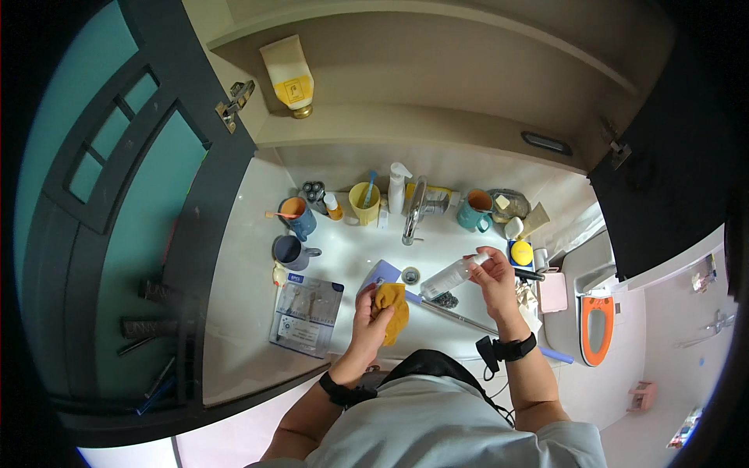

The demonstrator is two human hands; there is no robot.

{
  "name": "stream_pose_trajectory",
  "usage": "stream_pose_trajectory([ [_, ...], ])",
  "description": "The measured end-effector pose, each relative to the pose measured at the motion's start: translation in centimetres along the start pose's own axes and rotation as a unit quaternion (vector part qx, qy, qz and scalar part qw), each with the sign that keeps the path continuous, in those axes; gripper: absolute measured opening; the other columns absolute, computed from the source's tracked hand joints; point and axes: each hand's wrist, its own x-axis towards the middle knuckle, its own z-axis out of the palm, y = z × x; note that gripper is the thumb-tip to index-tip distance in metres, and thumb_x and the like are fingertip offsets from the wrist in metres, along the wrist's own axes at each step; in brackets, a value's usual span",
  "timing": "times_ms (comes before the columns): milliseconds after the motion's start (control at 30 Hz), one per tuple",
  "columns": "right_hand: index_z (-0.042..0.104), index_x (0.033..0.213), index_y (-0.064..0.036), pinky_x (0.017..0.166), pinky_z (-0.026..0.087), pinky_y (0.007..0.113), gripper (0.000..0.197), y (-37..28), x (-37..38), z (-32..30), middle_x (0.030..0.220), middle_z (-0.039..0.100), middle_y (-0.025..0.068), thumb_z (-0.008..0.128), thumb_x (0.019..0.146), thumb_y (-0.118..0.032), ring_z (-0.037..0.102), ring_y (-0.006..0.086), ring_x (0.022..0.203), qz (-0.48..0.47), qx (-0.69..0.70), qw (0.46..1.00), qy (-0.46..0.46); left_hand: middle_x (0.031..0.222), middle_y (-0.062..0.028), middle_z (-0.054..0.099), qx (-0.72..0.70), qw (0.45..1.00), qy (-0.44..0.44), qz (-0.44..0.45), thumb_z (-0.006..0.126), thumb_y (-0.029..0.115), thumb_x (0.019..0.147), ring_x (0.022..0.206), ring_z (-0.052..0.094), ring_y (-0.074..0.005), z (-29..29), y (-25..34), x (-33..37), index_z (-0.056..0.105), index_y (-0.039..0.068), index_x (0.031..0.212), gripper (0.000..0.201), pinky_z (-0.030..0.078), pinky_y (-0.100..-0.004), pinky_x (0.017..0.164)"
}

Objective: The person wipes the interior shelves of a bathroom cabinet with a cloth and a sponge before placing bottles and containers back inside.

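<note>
My left hand (365,321) is closed round a mustard-yellow cloth (395,316) over the front of the white washbasin (355,257). Just beyond its fingertips is a lavender box-like item (381,272); whether the hand also grips it I cannot tell. My right hand (497,287) pinches a clear bottle (446,280) near its white top, and the bottle tilts down to the left over the basin. Beneath the bottle lie a dark scouring pad (445,300) and a long metal rod (460,317) with lavender ends.
A tap (415,210) stands at the back, beside a white pump bottle (397,187) and a yellow cup (363,204). Several mugs and toiletries line the ledge. A flat clear package (307,316) lies left. Above, an open cabinet holds a cream tube (287,74); its dark door (187,195) hangs left.
</note>
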Motion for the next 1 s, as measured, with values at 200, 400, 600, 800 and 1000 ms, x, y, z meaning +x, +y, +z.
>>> stream_pose_trajectory([
  [200, 0.043, 0.107, -0.0019, 0.074, 0.049, 0.028, 0.027, -1.7, -1.7, 1.9, 0.097, 0.06, 0.0145, 0.054, 0.082, 0.002, 0.058, 0.0155, 0.083, -0.01, 0.045, 0.998, -0.046, 0.118, -0.009, 0.043, 0.023, 0.993, -0.118, 0.002, 0.059, 0.004, 0.079, 0.108, 0.045, -0.0165, 1.4, 2.9, -1.0, 0.034, 0.005, 0.127, 0.055, 0.038, -0.028, 0.09],
  [400, 0.043, 0.109, -0.0035, 0.075, 0.048, 0.028, 0.03, -2.0, -2.4, 2.2, 0.1, 0.059, 0.0139, 0.056, 0.082, 0.0, 0.058, 0.0172, 0.089, -0.021, 0.033, 0.998, -0.058, 0.118, -0.0093, 0.043, 0.028, 0.988, -0.154, 0.006, 0.06, 0.004, 0.079, 0.106, 0.047, -0.0163, 1.9, 3.6, -1.4, 0.034, 0.003, 0.127, 0.055, 0.039, -0.028, 0.089],
  [600, 0.043, 0.111, -0.0023, 0.079, 0.046, 0.029, 0.033, -2.5, -3.1, 2.5, 0.1, 0.059, 0.0139, 0.056, 0.081, 0.001, 0.057, 0.0181, 0.092, -0.035, 0.038, 0.998, -0.039, 0.117, -0.0095, 0.046, 0.059, 0.986, -0.154, 0.036, 0.061, 0.002, 0.077, 0.106, 0.046, -0.0159, 1.9, 3.0, -1.3, 0.034, 0.001, 0.126, 0.055, 0.038, -0.0285, 0.09],
  [800, 0.041, 0.114, -0.0021, 0.087, 0.043, 0.03, 0.035, -3.7, -3.0, 2.7, 0.105, 0.057, 0.014, 0.054, 0.081, 0.004, 0.053, 0.0193, 0.101, -0.069, 0.04, 0.996, -0.046, 0.118, -0.0112, 0.048, -0.282, 0.932, -0.114, -0.197, 0.051, 0.006, 0.082, 0.111, 0.047, -0.0206, 0.9, 3.7, -0.8, 0.037, 0.003, 0.124, 0.044, 0.039, -0.0336, 0.093],
  [1000, 0.04, 0.116, -0.0014, 0.091, 0.04, 0.032, 0.033, -5.1, -3.0, 5.5, 0.107, 0.056, 0.0142, 0.05, 0.084, 0.001, 0.052, 0.0203, 0.104, -0.051, -0.012, 0.962, -0.267, 0.118, -0.0077, 0.049, -0.376, 0.887, -0.166, -0.212, 0.046, 0.025, 0.09, 0.113, 0.045, -0.0197, 2.9, 5.4, -0.3, 0.038, 0.007, 0.124, 0.039, 0.037, -0.0382, 0.095],
])
